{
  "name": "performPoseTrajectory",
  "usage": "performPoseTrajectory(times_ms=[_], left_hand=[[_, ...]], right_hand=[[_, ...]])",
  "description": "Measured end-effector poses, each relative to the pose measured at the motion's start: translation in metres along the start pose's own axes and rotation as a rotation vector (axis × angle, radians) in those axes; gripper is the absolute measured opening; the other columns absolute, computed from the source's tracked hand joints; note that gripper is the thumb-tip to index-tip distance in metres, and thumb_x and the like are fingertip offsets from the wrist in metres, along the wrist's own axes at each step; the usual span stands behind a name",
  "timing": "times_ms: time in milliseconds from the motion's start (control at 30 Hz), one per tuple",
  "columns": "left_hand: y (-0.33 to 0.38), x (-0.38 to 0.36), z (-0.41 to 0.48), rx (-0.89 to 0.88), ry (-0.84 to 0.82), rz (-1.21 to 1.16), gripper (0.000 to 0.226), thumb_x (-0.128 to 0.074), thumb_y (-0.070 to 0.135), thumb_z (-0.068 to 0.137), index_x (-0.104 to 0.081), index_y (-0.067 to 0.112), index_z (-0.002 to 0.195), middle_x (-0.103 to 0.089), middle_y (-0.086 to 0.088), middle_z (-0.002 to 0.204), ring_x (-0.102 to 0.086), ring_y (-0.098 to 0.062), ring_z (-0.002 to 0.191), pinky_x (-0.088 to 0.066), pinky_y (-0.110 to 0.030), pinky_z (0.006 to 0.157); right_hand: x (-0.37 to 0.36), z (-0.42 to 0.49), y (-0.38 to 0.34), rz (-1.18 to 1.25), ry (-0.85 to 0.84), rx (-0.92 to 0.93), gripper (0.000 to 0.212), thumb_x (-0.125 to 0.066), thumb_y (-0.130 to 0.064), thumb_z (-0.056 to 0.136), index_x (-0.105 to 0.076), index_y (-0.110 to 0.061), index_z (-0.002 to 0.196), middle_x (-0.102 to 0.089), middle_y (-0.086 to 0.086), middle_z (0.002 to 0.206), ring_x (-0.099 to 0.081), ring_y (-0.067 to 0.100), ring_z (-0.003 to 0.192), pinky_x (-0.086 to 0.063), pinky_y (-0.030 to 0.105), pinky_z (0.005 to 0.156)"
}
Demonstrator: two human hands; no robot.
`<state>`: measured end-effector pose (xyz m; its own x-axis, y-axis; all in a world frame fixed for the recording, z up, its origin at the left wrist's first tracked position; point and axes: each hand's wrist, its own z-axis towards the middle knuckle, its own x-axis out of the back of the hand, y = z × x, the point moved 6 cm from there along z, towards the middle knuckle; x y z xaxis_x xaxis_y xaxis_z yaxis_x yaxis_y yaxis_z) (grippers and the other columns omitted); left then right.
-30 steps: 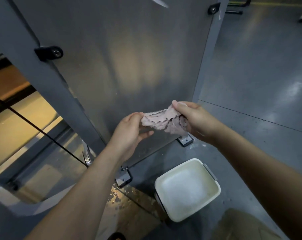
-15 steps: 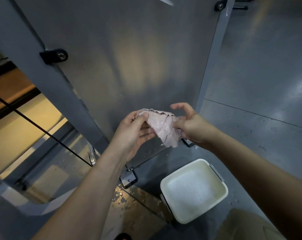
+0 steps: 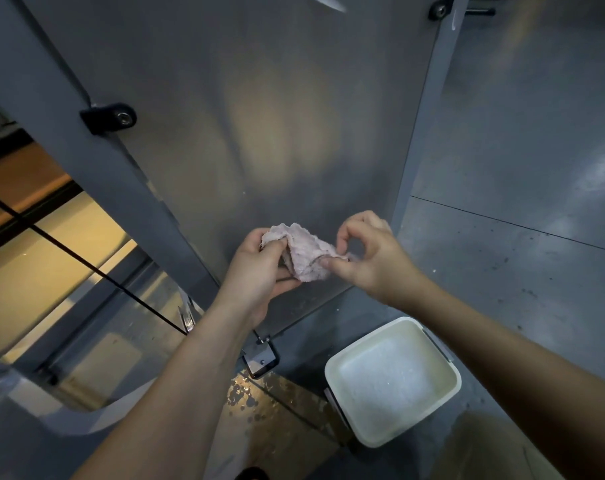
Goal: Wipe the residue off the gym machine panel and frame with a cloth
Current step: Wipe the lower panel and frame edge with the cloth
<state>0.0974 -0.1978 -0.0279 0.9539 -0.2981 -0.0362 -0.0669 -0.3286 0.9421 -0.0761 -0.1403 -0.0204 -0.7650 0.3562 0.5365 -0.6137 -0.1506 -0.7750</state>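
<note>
At mid-frame, the left hand [image 3: 259, 271] is gripping the crumpled pale pink cloth [image 3: 304, 254] while the right hand [image 3: 370, 258] is pinching its right corner, probably refolding it for a fresh face, in front of the grey metal machine panel [image 3: 259, 116]. The white square plastic tub [image 3: 330, 374] is sitting within reach, lower right.

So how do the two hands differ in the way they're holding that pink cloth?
The left hand cradles the bunched cloth, thumb on top and fingers underneath; the right hand only pinches one edge with thumb and fingertip. The left hand bears most of the cloth, while the right hand's other fingers curl clear of it. Both are bare and held before the grey panel.
</note>
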Motion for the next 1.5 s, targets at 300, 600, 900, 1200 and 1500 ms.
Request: performPoseTrajectory(times_ms=[300, 600, 900, 1200, 1500], left_hand=[[-0.001, -0.013, -0.001, 0.110, -0.099, -0.293, 0.017, -0.041, 0.012, 0.106, -0.056, 0.013, 0.113, -0.069, -0.024, 0.105, -0.069, -0.032, 0.076, -0.060, -0.042, 0.072], [-0.005, -0.036, -0.012, 0.202, -0.293, -0.311, 0.026, -0.044, 0.024, 0.099, -0.056, 0.003, 0.110, -0.064, -0.026, 0.105, -0.068, -0.033, 0.088, -0.062, -0.042, 0.077], [-0.010, -0.044, -0.013, 0.144, -0.310, -0.214, 0.032, -0.036, -0.010, 0.100, -0.062, -0.001, 0.115, -0.068, -0.028, 0.103, -0.071, -0.032, 0.086, -0.064, -0.042, 0.078], [-0.019, -0.025, 0.007, 0.036, -0.156, 0.230, 0.047, -0.044, 0.006, 0.101, -0.054, 0.033, 0.137, -0.064, -0.009, 0.081, -0.056, -0.027, 0.079, -0.045, -0.042, 0.076], [-0.014, -0.045, -0.006, 0.021, -0.255, 0.093, 0.021, -0.057, -0.010, 0.096, -0.065, 0.003, 0.111, -0.069, -0.018, 0.096, -0.066, -0.027, 0.078, -0.057, -0.034, 0.064]], right_hand=[[-0.002, -0.013, -0.010, 0.354, -0.137, -0.130, 0.015, -0.067, -0.040, 0.084, -0.060, -0.031, 0.093, -0.065, 0.000, 0.086, -0.063, 0.027, 0.081, -0.052, 0.044, 0.077], [-0.012, -0.014, 0.006, 0.240, -0.141, -0.269, 0.022, -0.082, -0.013, 0.085, -0.063, -0.019, 0.075, -0.056, -0.014, 0.062, -0.046, 0.003, 0.054, -0.041, 0.017, 0.057], [-0.012, -0.018, 0.016, 0.469, -0.209, -0.413, 0.014, -0.070, -0.013, 0.084, -0.063, -0.019, 0.074, -0.059, 0.001, 0.069, -0.054, 0.013, 0.066, -0.043, 0.025, 0.065], [0.035, -0.015, 0.056, 0.480, -0.001, -0.678, 0.010, -0.052, -0.034, 0.086, -0.051, -0.024, 0.085, -0.050, -0.002, 0.073, -0.044, 0.017, 0.062, -0.037, 0.032, 0.060], [0.036, -0.031, 0.041, 0.107, -0.373, -0.327, 0.046, -0.080, -0.037, 0.085, -0.046, -0.033, 0.116, -0.057, -0.006, 0.100, -0.054, 0.007, 0.081, -0.044, 0.020, 0.073]])
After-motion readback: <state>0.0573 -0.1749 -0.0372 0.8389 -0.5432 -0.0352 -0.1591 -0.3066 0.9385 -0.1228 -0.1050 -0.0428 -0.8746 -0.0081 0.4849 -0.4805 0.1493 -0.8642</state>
